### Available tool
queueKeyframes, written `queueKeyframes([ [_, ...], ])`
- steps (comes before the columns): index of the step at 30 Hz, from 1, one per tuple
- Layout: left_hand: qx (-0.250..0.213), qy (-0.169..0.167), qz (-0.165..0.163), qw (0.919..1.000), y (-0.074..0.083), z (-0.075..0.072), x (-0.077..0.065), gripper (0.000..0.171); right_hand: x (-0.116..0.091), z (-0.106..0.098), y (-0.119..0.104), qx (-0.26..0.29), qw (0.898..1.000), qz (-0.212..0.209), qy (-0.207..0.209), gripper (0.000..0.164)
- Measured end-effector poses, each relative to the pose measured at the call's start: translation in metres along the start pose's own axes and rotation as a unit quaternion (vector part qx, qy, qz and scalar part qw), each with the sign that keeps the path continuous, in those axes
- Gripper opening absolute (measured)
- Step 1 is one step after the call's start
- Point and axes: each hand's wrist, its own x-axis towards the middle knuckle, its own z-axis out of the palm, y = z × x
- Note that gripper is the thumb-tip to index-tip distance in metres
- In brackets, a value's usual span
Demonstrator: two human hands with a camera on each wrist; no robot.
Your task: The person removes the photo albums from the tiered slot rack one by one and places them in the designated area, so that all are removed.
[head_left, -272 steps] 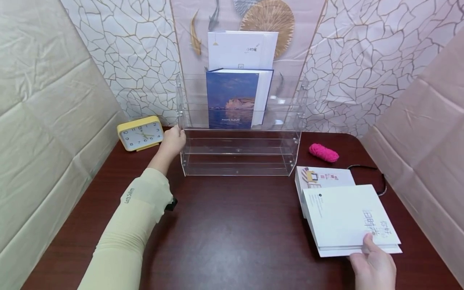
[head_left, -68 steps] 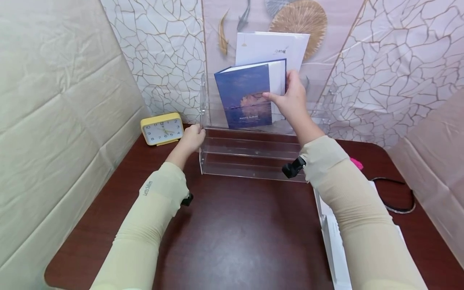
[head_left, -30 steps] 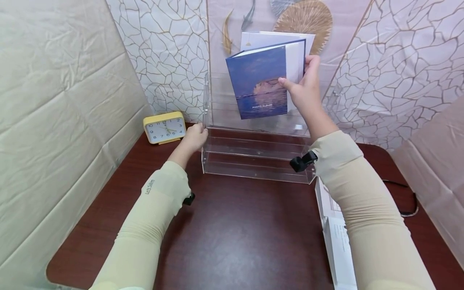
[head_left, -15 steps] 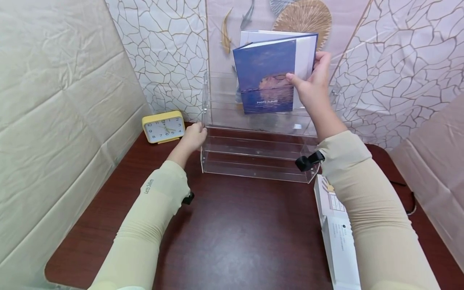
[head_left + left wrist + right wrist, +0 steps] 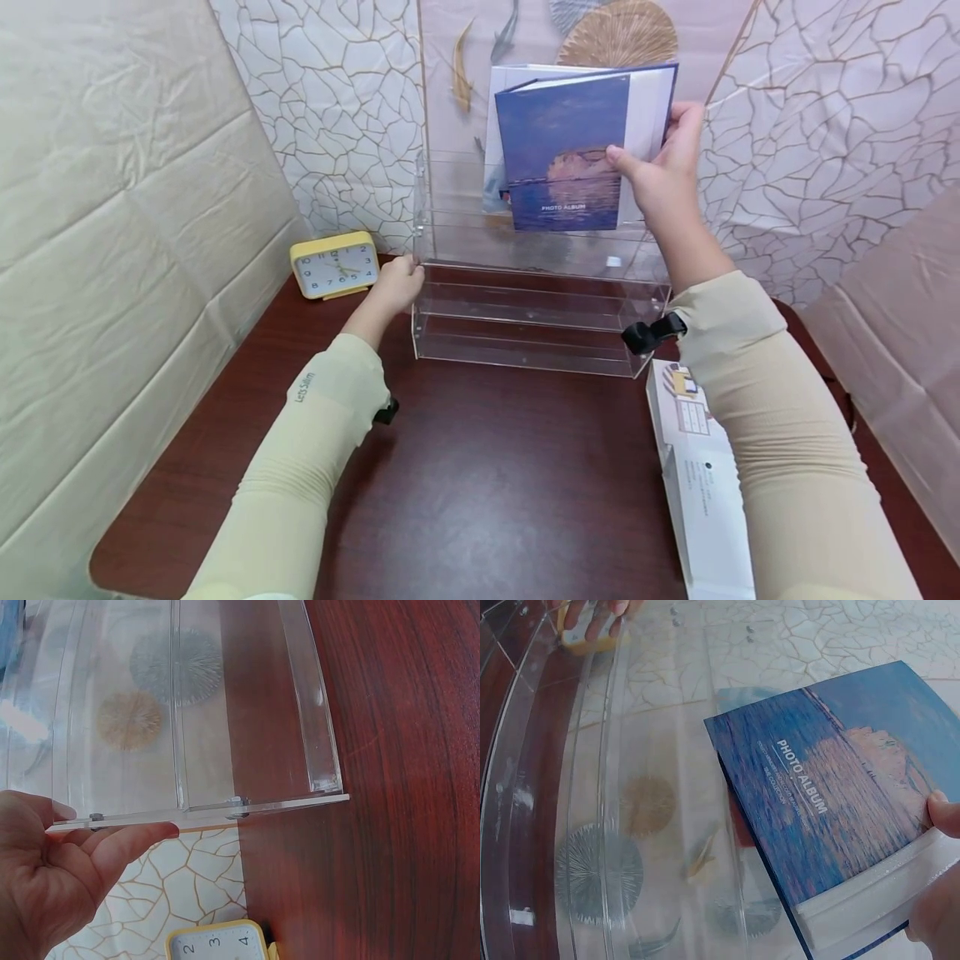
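In the head view my right hand (image 5: 663, 179) holds a blue photo album (image 5: 562, 150) by its right edge, thumb on the front cover and fingers behind. The album, printed with a sea and cliff, is raised above the front of a clear acrylic rack (image 5: 525, 363) and tilts slightly. Its lower corner and lettering show large in the right wrist view. My left hand (image 5: 397, 285) grips the rack's left side panel (image 5: 300, 802), with the thumb and fingers on either side of its edge in the left wrist view. Mostly hidden behind the blue album stands a white album (image 5: 492, 137).
A yellow alarm clock (image 5: 337, 265) stands just left of my left hand. White books (image 5: 708, 500) lie stacked at the right, partly under my right sleeve. A dark cable (image 5: 840, 387) shows beyond that sleeve. The dark red table (image 5: 487, 475) stretches in front of the rack.
Earlier my right hand was on the white books at the right, and the blue album stood in the rack. Since then it has gripped the album and lifted it up and rightward. The left hand keeps its grip.
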Motion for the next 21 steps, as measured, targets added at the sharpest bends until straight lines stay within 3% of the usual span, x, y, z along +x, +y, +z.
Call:
queueKeyframes([
  [4, 0.002, -0.004, -0.001, 1.0, -0.002, -0.001, 0.001, 0.027, -0.001, -0.008, -0.005, 0.058, 0.998, 0.016, 0.011, 0.058],
  [11, 0.02, -0.001, 0.005, 0.9998, -0.002, -0.003, 0.0, 0.025, -0.006, -0.025, -0.013, 0.164, 0.986, 0.016, 0.033, 0.059],
  [21, 0.012, -0.003, 0.005, 0.9999, 0.002, -0.001, -0.001, 0.024, -0.029, -0.053, -0.018, 0.228, 0.972, 0.017, 0.054, 0.058],
])
